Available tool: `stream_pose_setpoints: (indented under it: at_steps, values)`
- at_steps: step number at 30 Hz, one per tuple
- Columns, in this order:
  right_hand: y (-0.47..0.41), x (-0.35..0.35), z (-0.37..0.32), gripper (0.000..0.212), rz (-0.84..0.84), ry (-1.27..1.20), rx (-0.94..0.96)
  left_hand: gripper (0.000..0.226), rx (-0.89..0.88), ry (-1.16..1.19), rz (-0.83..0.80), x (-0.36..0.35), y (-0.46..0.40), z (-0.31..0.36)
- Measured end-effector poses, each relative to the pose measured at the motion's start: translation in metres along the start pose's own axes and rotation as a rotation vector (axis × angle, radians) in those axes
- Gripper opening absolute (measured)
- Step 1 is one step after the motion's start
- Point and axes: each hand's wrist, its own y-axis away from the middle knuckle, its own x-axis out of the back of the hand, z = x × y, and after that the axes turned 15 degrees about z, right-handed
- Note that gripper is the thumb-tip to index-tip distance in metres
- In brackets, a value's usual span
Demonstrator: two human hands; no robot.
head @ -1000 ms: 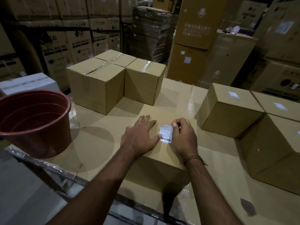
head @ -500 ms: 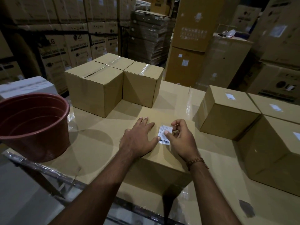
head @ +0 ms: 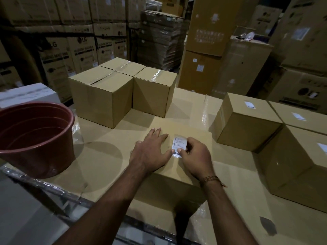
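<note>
The cardboard-covered worktop [head: 106,156] carries every item and gives a flat, firm base for pressing. At its left edge stands a round red-brown plastic tub [head: 35,138], open-topped and well apart from the work.

Three plain brown cardboard cartons [head: 100,99] stand at the back left, touching one another. None shows a label on its visible faces, which suggests stock awaiting labelling. At the right, a group of labelled brown cartons [head: 247,124] is packed close together, each with a white sticker on its top. This group is judged to be finished stock, set aside to separate it from the unlabelled group.

The low brown cardboard box [head: 178,127] in hand lies at the near edge of the worktop, between the two groups and directly below the camera, where both arms reach it without stretching.

The left hand [head: 150,151] lies flat on the box top, fingers straight and spread. It grips nothing. Its thumb tip rests just beside the sticker, probably to stop the box sliding.

The right hand [head: 196,156] is curled, with thumb and fingers pinching the right side of the small white barcode label [head: 179,145]. The label sits on the box top between the two hands, its left part apparently down on the cardboard. Whether the right edge is lifted cannot be told.

A thin beaded bracelet [head: 211,178] circles the right wrist.
</note>
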Motion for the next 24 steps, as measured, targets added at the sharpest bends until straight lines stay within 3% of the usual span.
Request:
stream_pose_setpoints:
  at_steps: [3, 12, 24]
  values:
    - [0.009, -0.005, -0.004, 0.021, 0.097, 0.116, 0.015, 0.076, 0.001, 0.011, 0.005, 0.000, 0.000, 0.000]
    - [0.008, -0.002, -0.001, 0.014, 0.062, 0.117, 0.060, 0.076, -0.005, 0.010, 0.007, 0.001, 0.001, 0.001]
    - [0.008, 0.002, -0.001, 0.012, 0.063, 0.023, 0.027, 0.101, -0.057, -0.010, -0.119, 0.012, -0.001, -0.002]
